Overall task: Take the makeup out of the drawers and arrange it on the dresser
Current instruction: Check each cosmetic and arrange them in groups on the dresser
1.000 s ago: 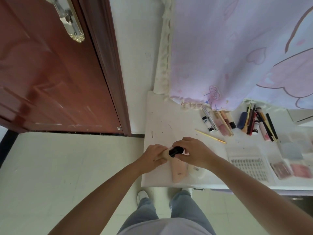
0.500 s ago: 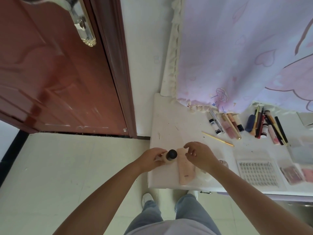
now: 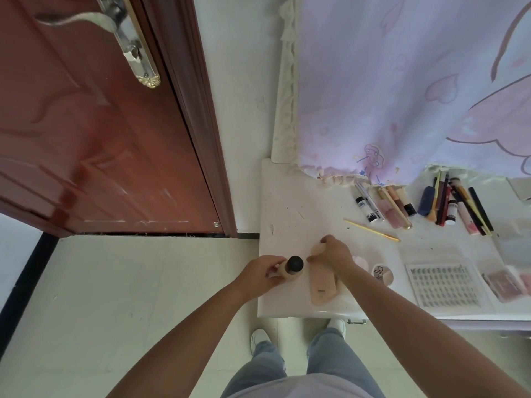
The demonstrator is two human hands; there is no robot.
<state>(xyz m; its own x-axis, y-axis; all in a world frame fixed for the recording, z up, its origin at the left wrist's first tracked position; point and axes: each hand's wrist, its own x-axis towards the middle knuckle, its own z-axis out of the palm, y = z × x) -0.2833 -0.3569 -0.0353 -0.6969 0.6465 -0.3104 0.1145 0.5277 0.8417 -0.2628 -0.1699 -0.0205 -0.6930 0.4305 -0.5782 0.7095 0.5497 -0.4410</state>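
Along the right of the scene: white dresser (image 3: 287, 202), top scuffed, its far edge draped by a lilac printed curtain (image 3: 402, 81). To the left, a red-brown door (image 3: 86, 124) with a silver handle (image 3: 126, 33); more of the handle shows than half a second ago, the view having tipped.

Left hand (image 3: 260, 272): at the near left edge of the dresser, fingers curled round a beige foundation bottle (image 3: 290, 270) with a black cap; the bottle has stayed in this grip since the earlier frames.

Right hand (image 3: 334, 252): a second ago it met the left hand at the black cap; now apart from it, lying over the far end of a flat pink tube (image 3: 323, 284), fingers curled on a pale rounded piece (image 3: 317, 249) at that end. What the piece is, I cannot tell. The tube lies on the dresser, just right of the bottle.

Eyelash tray (image 3: 445, 284): clear, near right, flat on the top.

Round compact (image 3: 382, 274): just right of the right forearm, between tube and tray.

Pencils and brushes (image 3: 457, 205): a loose cluster, far right under the curtain hem.

Tubes and glosses (image 3: 385, 205): a row left of that cluster.

Yellow stick (image 3: 370, 230): lying alone, slantwise, nearer than the row.
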